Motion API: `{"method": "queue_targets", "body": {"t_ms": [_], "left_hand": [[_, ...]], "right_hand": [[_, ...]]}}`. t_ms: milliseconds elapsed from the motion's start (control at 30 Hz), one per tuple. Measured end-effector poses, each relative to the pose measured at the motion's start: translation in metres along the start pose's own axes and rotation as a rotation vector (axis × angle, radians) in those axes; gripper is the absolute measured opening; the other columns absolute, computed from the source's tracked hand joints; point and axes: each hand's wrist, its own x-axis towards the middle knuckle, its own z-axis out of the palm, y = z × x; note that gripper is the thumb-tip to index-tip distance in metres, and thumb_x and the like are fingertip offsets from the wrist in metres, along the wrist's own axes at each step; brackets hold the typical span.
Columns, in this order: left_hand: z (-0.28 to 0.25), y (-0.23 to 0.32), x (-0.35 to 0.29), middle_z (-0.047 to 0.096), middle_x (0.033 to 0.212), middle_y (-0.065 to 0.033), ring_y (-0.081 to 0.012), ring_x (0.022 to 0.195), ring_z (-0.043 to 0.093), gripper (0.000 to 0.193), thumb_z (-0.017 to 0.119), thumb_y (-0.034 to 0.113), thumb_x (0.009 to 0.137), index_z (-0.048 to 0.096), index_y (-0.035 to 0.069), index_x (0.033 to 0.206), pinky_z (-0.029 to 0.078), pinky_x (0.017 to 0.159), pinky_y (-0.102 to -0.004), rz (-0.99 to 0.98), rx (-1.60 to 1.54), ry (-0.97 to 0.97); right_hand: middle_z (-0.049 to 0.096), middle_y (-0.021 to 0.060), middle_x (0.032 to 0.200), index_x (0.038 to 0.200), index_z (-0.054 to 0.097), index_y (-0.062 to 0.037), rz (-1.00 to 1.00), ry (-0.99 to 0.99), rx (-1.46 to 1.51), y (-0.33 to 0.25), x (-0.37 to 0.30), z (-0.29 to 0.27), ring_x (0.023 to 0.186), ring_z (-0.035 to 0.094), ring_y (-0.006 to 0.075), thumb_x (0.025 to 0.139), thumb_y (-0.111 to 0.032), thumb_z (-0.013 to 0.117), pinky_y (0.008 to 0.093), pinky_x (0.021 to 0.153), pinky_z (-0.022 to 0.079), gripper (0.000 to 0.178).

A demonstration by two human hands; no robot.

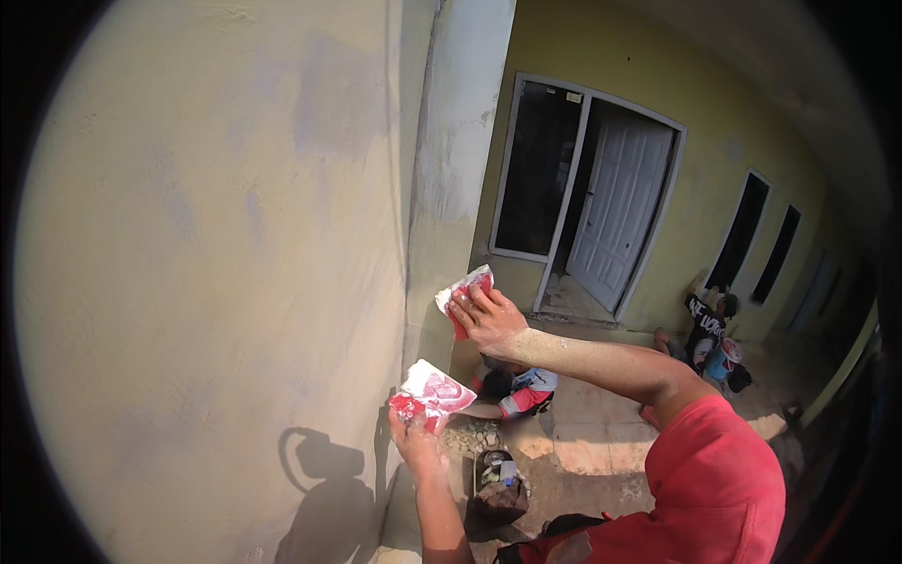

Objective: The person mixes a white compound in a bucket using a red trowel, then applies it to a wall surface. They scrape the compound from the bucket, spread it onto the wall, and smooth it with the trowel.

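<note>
My left hand (418,448) is closed on the lower edge of a red plastic putty spreader (451,395). White putty (427,376) is smeared over its face, and more sits near my fingers. Higher and to the right, my right hand (492,324) grips a second red spreader (482,279), fingers pressed on its face and white putty along its left edge. Both spreaders are close to a pale corner column (456,141); whether either touches it I cannot tell. White dust coats my right wrist and forearm.
A cream wall (216,282) with patchy marks fills the left. Below, a person (531,385) crouches near a dark container (498,489) and rubble. Farther right, another person (705,329) sits by a blue bucket (722,362). A white door (625,197) stands ajar behind.
</note>
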Motion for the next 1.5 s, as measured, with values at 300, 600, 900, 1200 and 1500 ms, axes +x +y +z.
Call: {"method": "queue_targets", "body": {"t_ms": [300, 600, 900, 1200, 1500], "left_hand": [[-0.013, 0.013, -0.004, 0.054, 0.14, -0.0189, -0.0346, 0.12, 0.064, 0.064, 0.05, -0.01, 0.091, 0.038, 0.004, 0.153, 0.064, 0.091, -0.0518, 0.046, -0.005, -0.011], [0.003, 0.024, -0.008, 0.055, 0.138, -0.0193, -0.034, 0.117, 0.065, 0.067, 0.049, -0.008, 0.09, 0.035, 0.003, 0.155, 0.063, 0.091, -0.0523, 0.051, 0.053, 0.046], [0.0, 0.001, 0.0, 0.058, 0.132, -0.0173, -0.0326, 0.116, 0.065, 0.059, 0.047, -0.009, 0.091, 0.043, 0.002, 0.148, 0.064, 0.09, -0.0516, -0.012, -0.017, -0.017], [-0.008, 0.021, -0.004, 0.056, 0.135, -0.0162, -0.0316, 0.116, 0.064, 0.068, 0.051, -0.009, 0.089, 0.038, 0.004, 0.154, 0.061, 0.095, -0.0524, 0.039, 0.082, 0.065], [0.007, 0.042, -0.033, 0.061, 0.126, -0.0137, -0.0276, 0.11, 0.067, 0.063, 0.054, -0.007, 0.087, 0.043, 0.003, 0.148, 0.064, 0.089, -0.0474, 0.103, 0.195, 0.053]], "right_hand": [[0.058, 0.0105, 0.148, 0.145, 0.058, -0.0064, 0.226, 0.332, -0.214, 0.128, 0.138, -0.119, 0.13, 0.053, 0.0309, 0.081, -0.016, 0.07, 0.0447, 0.099, 0.046, 0.066], [0.065, 0.013, 0.138, 0.137, 0.063, -0.0024, -0.08, 0.095, 0.109, 0.042, 0.033, -0.028, 0.126, 0.057, 0.0306, 0.089, -0.023, 0.062, 0.0454, 0.102, 0.046, 0.051], [0.074, 0.0113, 0.122, 0.118, 0.077, -0.0144, 0.462, 0.291, -0.131, 0.282, 0.285, -0.247, 0.13, 0.058, 0.0302, 0.099, -0.022, 0.052, 0.0498, 0.108, 0.046, 0.033], [0.07, 0.0194, 0.125, 0.106, 0.076, 0.0048, -0.01, 0.233, -0.16, 0.023, 0.102, 0.047, 0.118, 0.055, 0.0331, 0.081, -0.027, 0.066, 0.043, 0.082, 0.045, 0.042], [0.068, 0.0078, 0.134, 0.135, 0.065, -0.0095, 0.252, -0.538, 0.629, -0.094, -0.169, 0.044, 0.125, 0.06, 0.0285, 0.092, -0.023, 0.054, 0.0486, 0.106, 0.047, 0.047]]}}
